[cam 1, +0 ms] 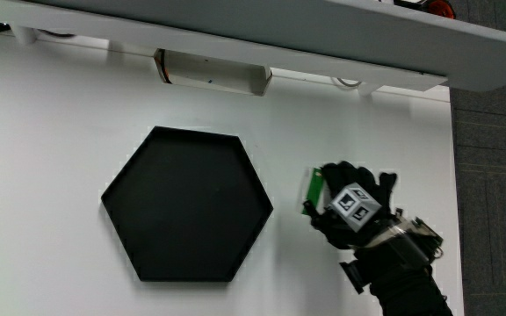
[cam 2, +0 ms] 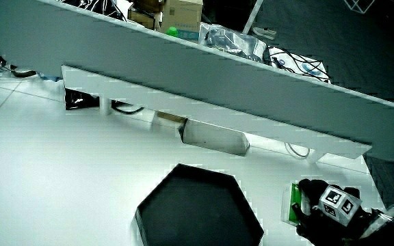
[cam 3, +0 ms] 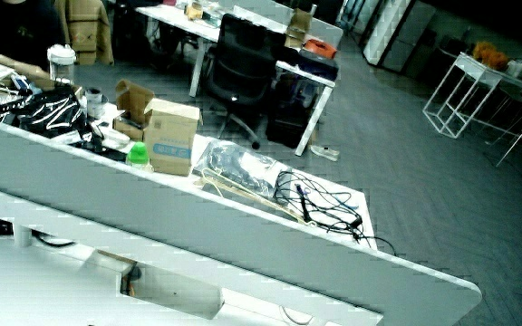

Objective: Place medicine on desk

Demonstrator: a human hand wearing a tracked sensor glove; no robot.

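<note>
The medicine is a small green and white box, held at the table surface beside the black hexagonal tray. The gloved hand is curled around the box, and the patterned cube on its back faces up. The forearm runs from it toward the person. In a side view the box lies low and flat next to the hand, close to the tray. Whether the box rests on the table I cannot tell. The tray holds nothing.
A low white partition closes off the table, with a white fixture and cables under it. The table's edge runs close by the hand, with grey floor past it. A side view shows only the partition and the room.
</note>
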